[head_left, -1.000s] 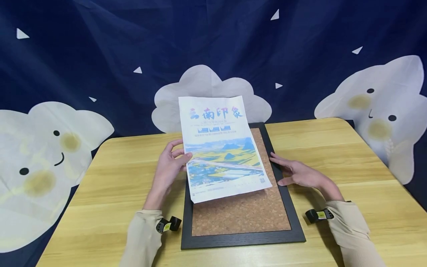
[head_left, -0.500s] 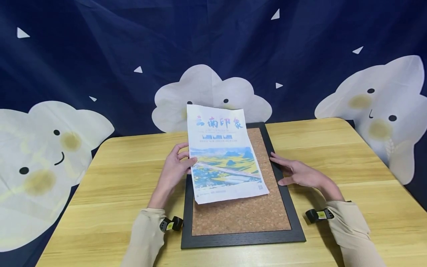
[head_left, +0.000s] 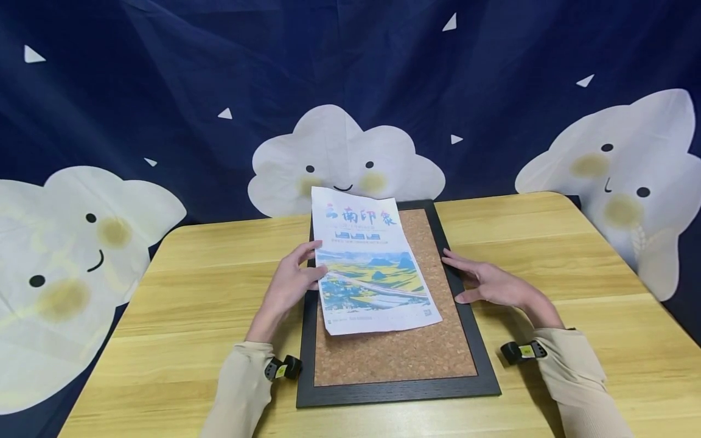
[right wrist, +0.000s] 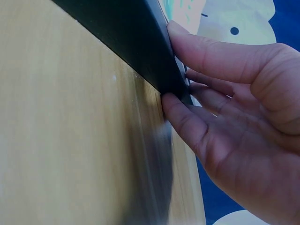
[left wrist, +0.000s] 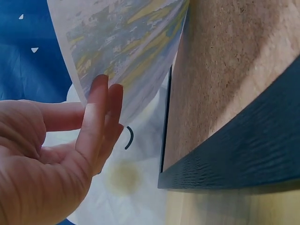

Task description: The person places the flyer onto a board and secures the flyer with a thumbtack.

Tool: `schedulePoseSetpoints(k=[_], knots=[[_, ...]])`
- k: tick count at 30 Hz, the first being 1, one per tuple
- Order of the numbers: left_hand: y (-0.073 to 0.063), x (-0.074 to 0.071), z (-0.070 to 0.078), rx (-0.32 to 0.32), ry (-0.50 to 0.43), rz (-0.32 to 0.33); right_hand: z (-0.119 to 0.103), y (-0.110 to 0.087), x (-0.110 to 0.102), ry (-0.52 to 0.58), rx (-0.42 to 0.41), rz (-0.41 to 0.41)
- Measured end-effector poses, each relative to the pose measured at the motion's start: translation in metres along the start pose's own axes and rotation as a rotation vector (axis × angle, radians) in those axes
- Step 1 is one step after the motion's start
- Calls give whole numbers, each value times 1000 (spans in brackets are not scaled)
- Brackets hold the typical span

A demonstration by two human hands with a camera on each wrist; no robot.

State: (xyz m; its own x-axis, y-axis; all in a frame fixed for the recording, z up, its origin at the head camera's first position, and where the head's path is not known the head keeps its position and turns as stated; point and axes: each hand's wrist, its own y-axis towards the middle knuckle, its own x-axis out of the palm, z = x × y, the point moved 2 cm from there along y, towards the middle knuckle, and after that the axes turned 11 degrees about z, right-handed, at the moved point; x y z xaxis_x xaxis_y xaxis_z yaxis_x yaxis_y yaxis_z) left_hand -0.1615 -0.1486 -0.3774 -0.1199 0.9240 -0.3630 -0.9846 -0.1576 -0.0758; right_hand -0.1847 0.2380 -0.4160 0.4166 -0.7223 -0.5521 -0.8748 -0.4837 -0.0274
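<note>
A printed paper poster (head_left: 375,277), with large blue and pink characters above a yellow and blue landscape, slants over the cork board (head_left: 394,359). My left hand (head_left: 289,283) pinches its left edge between thumb and fingers; in the left wrist view the sheet (left wrist: 117,42) bends as it hangs from them. The board lies flat in a black frame (head_left: 400,392). Halfway up the frame's right side, my right hand (head_left: 495,285) grips it. Seen from the right wrist, the thumb (right wrist: 206,51) lies on the frame's face and the fingers press its outer side.
The frame lies on a light wooden table (head_left: 219,292), with bare wood to either side. Behind the table's far edge hangs a dark blue curtain (head_left: 350,55) printed with smiling clouds. A small black camera (head_left: 282,367) sits on my left wrist, another camera (head_left: 524,352) on my right.
My left hand has carried the poster down and to the right, lower over the cork board, and the curtain's middle cloud face now shows. My right hand has stayed at the frame.
</note>
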Motion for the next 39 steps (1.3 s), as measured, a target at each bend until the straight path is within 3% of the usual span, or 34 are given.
schedulePoseSetpoints(k=[19,29,39], knots=[[-4,2,-3,-38,172,-126,0,0,1,17,0,-4],[-6,10,-7,66,220,-183,-1,0,1,22,-7,-10],[-7,17,-8,119,275,-229,-1,0,0,23,-12,-7]])
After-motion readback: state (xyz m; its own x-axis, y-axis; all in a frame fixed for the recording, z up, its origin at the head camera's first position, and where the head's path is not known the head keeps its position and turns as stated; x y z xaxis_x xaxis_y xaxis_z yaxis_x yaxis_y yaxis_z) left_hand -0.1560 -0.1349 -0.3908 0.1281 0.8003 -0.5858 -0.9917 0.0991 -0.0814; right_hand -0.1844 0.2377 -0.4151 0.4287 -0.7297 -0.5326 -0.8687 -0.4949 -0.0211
